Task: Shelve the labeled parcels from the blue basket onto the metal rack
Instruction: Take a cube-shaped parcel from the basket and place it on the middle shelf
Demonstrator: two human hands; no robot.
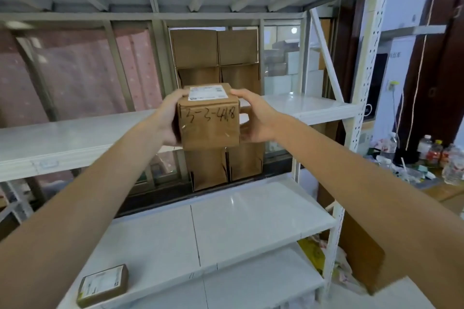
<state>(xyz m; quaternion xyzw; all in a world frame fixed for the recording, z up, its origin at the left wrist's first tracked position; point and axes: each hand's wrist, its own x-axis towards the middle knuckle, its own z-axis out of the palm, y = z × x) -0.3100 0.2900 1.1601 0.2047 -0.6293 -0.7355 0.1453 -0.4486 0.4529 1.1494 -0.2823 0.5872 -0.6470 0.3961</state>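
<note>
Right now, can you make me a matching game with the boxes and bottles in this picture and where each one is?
Things:
1. brown cardboard box with handwritten numbers
2. small flat brown box with a white label
3. clear plastic bottles
4. white metal rack

Places:
A. on a cluttered surface at the far right
B. held between the left hand and the right hand
C. lying on a lower shelf, bottom left
D. standing straight ahead, shelves mostly bare

Pairs: 1-B, 2-C, 3-A, 4-D

Matt brown cardboard with a white paper label is seen on the parcel (209,118), glossy white-painted metal on the rack (313,108).
</note>
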